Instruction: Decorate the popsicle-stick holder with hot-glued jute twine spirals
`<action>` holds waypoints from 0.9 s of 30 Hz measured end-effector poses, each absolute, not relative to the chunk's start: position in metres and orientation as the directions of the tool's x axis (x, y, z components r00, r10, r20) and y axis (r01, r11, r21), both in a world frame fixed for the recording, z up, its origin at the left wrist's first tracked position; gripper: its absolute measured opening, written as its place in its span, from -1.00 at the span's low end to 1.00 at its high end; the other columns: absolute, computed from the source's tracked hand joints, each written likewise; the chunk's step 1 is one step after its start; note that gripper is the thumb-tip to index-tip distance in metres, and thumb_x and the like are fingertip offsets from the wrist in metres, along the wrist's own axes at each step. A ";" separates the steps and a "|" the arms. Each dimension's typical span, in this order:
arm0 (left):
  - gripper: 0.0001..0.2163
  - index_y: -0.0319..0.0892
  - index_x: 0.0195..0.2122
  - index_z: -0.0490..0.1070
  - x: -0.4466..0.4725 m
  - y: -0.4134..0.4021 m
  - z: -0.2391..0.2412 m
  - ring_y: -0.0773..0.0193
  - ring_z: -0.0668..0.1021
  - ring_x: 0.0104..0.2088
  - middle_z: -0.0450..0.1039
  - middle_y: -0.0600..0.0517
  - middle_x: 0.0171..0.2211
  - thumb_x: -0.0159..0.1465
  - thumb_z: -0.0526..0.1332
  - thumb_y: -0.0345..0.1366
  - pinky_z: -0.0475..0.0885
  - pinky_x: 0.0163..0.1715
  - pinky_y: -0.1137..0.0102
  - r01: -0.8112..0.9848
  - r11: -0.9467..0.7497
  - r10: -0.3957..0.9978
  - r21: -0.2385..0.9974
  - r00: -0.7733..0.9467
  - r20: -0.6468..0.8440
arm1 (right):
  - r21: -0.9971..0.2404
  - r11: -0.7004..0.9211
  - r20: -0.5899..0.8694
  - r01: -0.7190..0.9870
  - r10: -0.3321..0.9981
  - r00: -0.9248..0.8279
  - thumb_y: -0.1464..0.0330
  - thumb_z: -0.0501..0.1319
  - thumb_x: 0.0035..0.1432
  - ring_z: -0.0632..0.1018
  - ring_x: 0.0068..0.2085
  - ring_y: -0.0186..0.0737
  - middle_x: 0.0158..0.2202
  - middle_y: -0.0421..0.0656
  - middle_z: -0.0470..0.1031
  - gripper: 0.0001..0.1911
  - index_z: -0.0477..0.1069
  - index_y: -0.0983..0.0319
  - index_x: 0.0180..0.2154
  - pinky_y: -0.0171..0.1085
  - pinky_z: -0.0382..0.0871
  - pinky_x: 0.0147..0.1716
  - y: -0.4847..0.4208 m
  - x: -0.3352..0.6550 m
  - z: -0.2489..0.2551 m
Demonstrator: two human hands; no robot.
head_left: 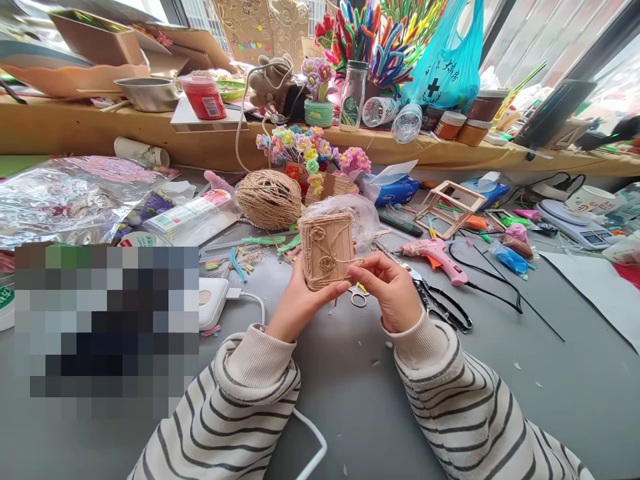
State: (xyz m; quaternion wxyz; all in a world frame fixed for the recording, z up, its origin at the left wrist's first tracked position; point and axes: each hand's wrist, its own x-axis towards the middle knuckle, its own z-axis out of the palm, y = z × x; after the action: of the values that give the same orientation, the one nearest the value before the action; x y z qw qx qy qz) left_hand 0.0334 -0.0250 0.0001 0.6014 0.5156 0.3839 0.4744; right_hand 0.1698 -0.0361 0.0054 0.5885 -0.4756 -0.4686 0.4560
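A small wooden holder (340, 250) made of flat sticks, edged with twine and bearing two coiled twine spirals on its face, is held up over the grey table. My left hand (313, 287) grips it from the left and below, thumb across its lower edge. At its lower right, my right hand (393, 288) pinches a strand of twine between thumb and fingertips. The strand runs across the front of the holder. Behind it to the left lies a ball of twine (269, 198). Scissors with black handles (445, 303) rest right of my right hand.
A pink glue gun (437, 259) with a black cord lies to the right, near a wooden frame (450, 205) and a kitchen scale (575, 223). A white power bank (212, 303) with a cable sits left. Jars and pipe cleaners (370, 47) crowd the back ledge.
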 end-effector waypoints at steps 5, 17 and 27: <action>-0.37 -0.22 0.03 0.08 0.035 -0.026 0.005 0.02 0.36 -0.01 0.28 -0.18 0.01 -0.05 0.32 -0.29 0.28 -0.05 0.15 -0.185 0.018 0.967 0.983 0.254 0.030 | -0.990 0.080 0.071 -0.120 0.994 0.084 0.28 0.30 -0.17 0.30 -0.51 -0.43 -0.54 -0.27 0.34 -0.80 0.33 0.24 -0.52 -0.37 0.16 -0.50 -0.037 0.169 0.003; -0.40 -0.22 0.04 0.11 0.035 -0.025 0.005 0.01 0.34 0.02 0.25 -0.18 0.04 -0.03 0.30 -0.32 0.27 -0.04 0.14 -0.239 0.051 0.944 0.970 0.327 0.031 | -0.988 0.152 0.146 -0.040 0.981 0.131 0.32 0.28 -0.14 0.25 -0.64 -0.52 -0.64 -0.32 0.30 -0.86 0.37 0.25 -0.54 -0.42 0.13 -0.65 -0.036 0.180 0.019; -0.34 -0.16 0.13 -0.02 0.033 -0.027 0.005 0.04 0.34 0.03 0.26 -0.16 0.04 0.01 0.26 -0.38 0.23 0.01 0.15 -0.375 0.084 0.923 0.923 0.379 0.070 | -0.973 0.184 0.160 -0.139 0.973 0.164 0.37 0.30 -0.17 0.40 -0.56 -0.46 -0.57 -0.29 0.39 -0.85 0.37 0.25 -0.48 -0.43 0.31 -0.58 -0.040 0.176 0.018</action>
State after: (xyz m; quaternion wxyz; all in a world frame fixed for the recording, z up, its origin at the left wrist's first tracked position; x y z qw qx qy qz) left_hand 0.0334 -0.0268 0.0047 0.6784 0.4787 0.2860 0.4783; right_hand 0.1762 -0.0396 0.0184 0.6151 -0.4514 -0.4621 0.4520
